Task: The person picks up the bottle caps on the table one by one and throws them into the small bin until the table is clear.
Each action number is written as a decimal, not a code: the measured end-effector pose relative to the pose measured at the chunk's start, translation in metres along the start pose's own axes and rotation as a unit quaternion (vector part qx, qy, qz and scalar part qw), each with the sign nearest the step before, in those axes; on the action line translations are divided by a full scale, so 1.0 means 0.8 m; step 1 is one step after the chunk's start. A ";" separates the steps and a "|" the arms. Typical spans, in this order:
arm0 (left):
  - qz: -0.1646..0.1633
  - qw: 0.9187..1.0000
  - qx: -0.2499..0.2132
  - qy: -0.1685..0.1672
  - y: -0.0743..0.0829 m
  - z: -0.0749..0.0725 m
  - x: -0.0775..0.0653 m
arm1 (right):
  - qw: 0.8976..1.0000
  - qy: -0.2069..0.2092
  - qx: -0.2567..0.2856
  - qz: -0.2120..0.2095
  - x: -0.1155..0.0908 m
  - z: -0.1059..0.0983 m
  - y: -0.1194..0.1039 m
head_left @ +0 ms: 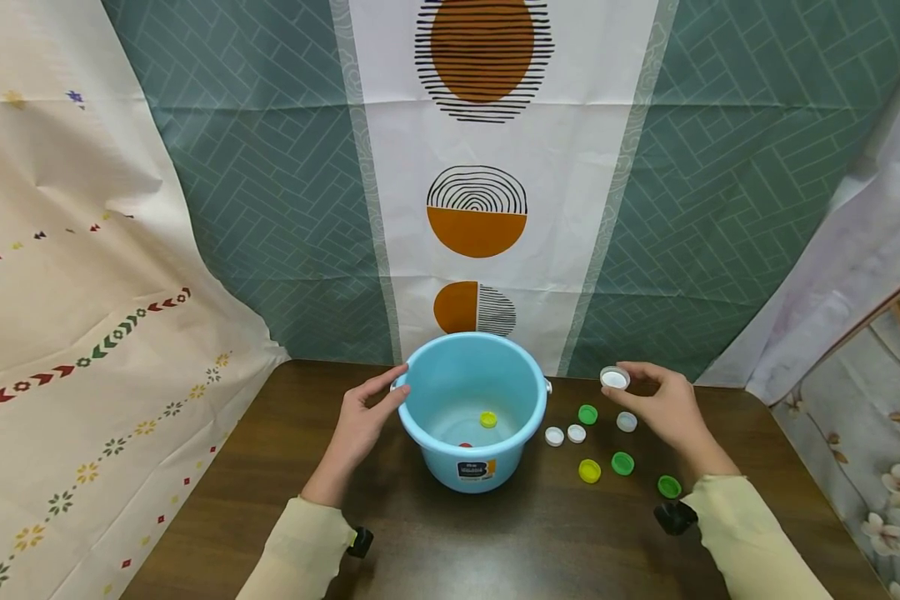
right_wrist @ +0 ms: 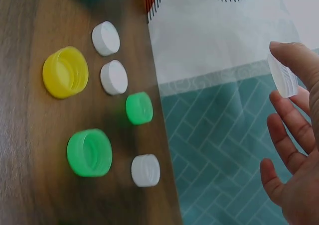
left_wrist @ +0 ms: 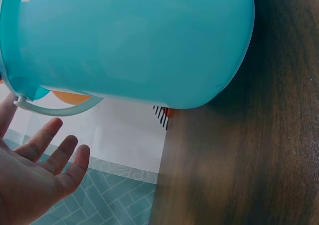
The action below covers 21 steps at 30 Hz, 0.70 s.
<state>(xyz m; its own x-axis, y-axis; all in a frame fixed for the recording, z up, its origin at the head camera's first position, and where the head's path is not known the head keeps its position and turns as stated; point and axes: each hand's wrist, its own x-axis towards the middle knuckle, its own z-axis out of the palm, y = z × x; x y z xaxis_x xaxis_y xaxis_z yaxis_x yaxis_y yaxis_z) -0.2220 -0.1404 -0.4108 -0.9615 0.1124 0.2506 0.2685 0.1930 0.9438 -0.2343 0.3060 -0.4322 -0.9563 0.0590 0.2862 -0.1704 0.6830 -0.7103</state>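
A light blue bucket (head_left: 471, 467) stands upright on the table, with a yellow cap (head_left: 488, 419) and part of a red cap (head_left: 465, 446) inside. At its left rim, my left hand (head_left: 366, 408) grips the edge between thumb and index finger; the other fingers (left_wrist: 64, 155) spread loosely beside the white handle (left_wrist: 60, 109). My right hand (head_left: 663, 404) is raised over the table's right side and pinches a white bottle cap (head_left: 614, 379) between thumb and fingertips. In the right wrist view this cap (right_wrist: 282, 76) is held on edge, ribbed and whitish.
Right of the bucket lie several loose caps: white caps (right_wrist: 105, 38), a yellow cap (head_left: 589, 471) and green caps (head_left: 622, 463). The dark wooden table (head_left: 555, 550) ends at a patterned cloth (head_left: 270, 208) hanging behind. More cloth (head_left: 82, 292) hangs at the left.
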 end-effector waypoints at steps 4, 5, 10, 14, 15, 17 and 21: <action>-0.003 1.000 -0.002 0.000 0.000 0.000 0.000 | 1.000 -0.003 0.006 0.004 0.005 0.006 -0.011; -0.004 1.000 -0.003 0.000 0.000 0.000 0.000 | 1.000 -0.003 0.006 0.004 0.007 0.007 -0.013; -0.007 1.000 -0.003 0.000 0.002 0.001 -0.001 | 1.000 -0.001 0.014 0.002 0.014 0.011 -0.031; 0.004 1.000 0.004 -0.002 0.001 0.001 -0.001 | 1.000 0.002 0.028 -0.010 0.021 0.015 -0.049; 0.006 1.000 0.006 -0.002 0.000 0.001 0.000 | 0.999 0.001 0.031 -0.013 0.022 0.016 -0.054; 0.006 1.000 0.008 0.000 0.002 0.001 0.000 | 0.999 -0.001 0.039 -0.016 0.026 0.018 -0.063; -0.004 1.000 0.009 0.004 0.004 0.001 -0.001 | 0.999 -0.006 0.047 -0.020 0.033 0.023 -0.080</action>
<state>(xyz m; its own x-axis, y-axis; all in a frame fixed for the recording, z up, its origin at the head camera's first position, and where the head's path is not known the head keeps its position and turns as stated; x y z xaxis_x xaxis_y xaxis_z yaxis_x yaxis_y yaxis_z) -0.2201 -0.1393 -0.4082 -0.9639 0.1037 0.2452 0.2622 0.2111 0.9417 -0.2529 0.2502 -0.3907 -0.9512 0.0242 0.3077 -0.2290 0.6133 -0.7559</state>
